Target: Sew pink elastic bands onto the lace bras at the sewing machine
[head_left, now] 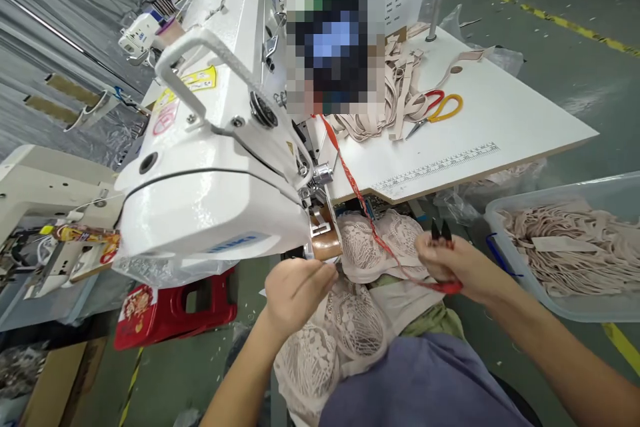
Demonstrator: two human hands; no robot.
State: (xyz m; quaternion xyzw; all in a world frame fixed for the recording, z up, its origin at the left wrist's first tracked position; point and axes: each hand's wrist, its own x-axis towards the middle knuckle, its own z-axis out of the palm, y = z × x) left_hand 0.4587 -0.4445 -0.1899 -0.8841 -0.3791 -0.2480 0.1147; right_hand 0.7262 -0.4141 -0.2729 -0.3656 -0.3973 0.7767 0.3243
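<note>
Below the head of a white sewing machine (200,207), my left hand (299,290) has its fingers together at the edge of a beige lace bra (357,320). My right hand (445,260) is closed around small thread snips (441,232), their dark tips pointing up. A red cord (353,180) runs from the machine's far side down to the snips. More lace cups (363,243) lie between my hands, near the brown metal-fitted machine bed (325,237). What my left fingertips pinch is hard to make out.
On the white table (530,127) are beige straps (395,93), yellow-and-red scissors (443,107) and a printed ruler (440,167). A clear bin (510,280) of beige strips stands at the right. A red stool (175,310) is at lower left.
</note>
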